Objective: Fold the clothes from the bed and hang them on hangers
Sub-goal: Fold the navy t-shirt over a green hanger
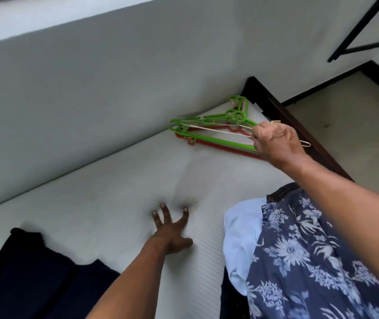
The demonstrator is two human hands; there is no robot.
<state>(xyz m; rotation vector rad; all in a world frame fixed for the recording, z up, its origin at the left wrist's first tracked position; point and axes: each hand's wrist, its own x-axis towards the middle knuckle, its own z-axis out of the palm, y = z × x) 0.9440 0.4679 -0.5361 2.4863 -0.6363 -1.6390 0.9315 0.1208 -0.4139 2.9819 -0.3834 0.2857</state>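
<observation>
A pile of green plastic hangers (216, 122) lies over red ones (227, 148) at the far corner of the white mattress (114, 180). My right hand (276, 141) grips a thin wire hanger (218, 130) just above that pile. With fingers spread, my left hand (172, 229) presses flat on the mattress in the middle. A blue floral shirt (303, 261) lies at the lower right on top of a light blue garment (241, 238). A dark navy garment (34, 272) lies at the lower left.
A pale wall (114, 88) runs along the far side of the bed. The dark wooden bed frame (283, 116) borders the mattress on the right, with light floor (349, 116) beyond. A black metal rack (356, 31) stands at the upper right.
</observation>
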